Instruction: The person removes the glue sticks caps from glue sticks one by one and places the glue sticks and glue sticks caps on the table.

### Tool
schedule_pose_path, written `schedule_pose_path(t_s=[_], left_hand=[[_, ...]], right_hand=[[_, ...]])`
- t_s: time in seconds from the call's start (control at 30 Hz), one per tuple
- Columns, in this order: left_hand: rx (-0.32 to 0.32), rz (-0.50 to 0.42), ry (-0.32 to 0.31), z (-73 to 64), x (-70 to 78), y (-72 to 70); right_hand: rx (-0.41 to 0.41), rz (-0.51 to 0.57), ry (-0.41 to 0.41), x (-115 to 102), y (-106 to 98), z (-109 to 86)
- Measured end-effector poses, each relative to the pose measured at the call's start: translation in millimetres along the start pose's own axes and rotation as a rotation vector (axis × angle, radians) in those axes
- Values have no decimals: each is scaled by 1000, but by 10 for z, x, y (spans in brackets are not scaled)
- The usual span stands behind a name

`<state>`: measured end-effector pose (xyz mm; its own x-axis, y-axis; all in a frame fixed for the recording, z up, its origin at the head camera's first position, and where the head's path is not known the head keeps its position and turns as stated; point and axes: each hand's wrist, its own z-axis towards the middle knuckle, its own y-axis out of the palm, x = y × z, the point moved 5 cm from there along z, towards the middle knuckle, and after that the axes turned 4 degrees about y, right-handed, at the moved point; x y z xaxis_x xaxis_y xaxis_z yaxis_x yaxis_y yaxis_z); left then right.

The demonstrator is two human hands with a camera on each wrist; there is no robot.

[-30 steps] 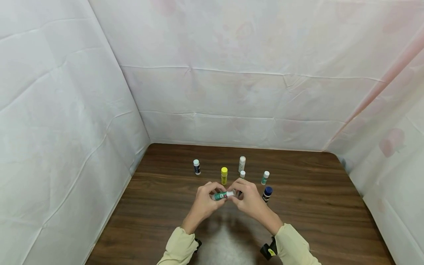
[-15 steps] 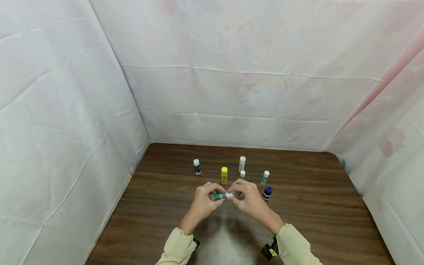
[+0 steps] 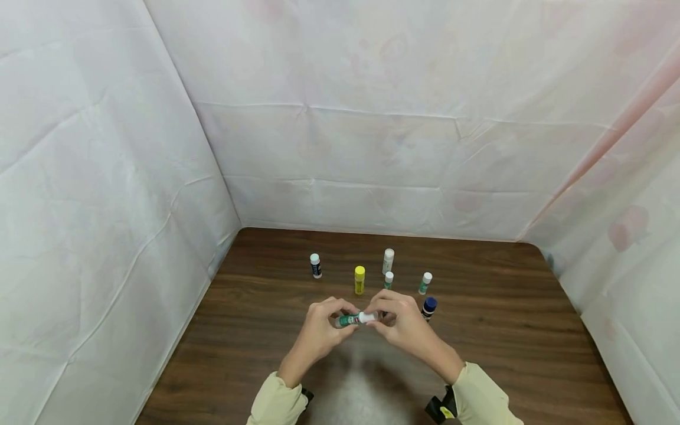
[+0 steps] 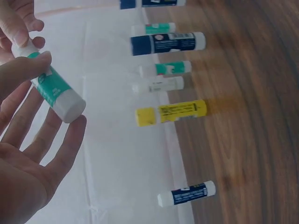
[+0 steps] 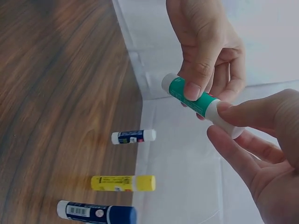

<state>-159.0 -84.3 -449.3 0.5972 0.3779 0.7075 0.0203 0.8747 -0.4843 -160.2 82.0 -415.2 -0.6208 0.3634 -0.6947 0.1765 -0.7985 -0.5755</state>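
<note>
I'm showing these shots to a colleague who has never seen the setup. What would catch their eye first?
First, the two hands meeting above the near middle of the wooden table: the left hand grips the body of a green and white glue stick, and the right hand pinches its white cap end. Behind them six more sticks stand upright, the yellow stick brightest among them, all ringed by white sheeting.

6 glue sticks (image 3: 388,260) stand upright on the table (image 3: 510,330) behind both hands (image 3: 366,321).
</note>
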Motion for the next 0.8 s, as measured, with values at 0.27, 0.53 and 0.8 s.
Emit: schedule_pose_path(t_s=[0.27, 0.53, 0.8], left_hand=[[-16, -21, 23, 3, 194, -103], [-11, -51, 40, -46, 300, -167], [47, -103, 12, -78, 291, -262]], right_hand=[[-4, -17, -47, -204, -79, -31], [33, 17, -153, -383, -153, -64], [36, 5, -136, -357, -286, -160]])
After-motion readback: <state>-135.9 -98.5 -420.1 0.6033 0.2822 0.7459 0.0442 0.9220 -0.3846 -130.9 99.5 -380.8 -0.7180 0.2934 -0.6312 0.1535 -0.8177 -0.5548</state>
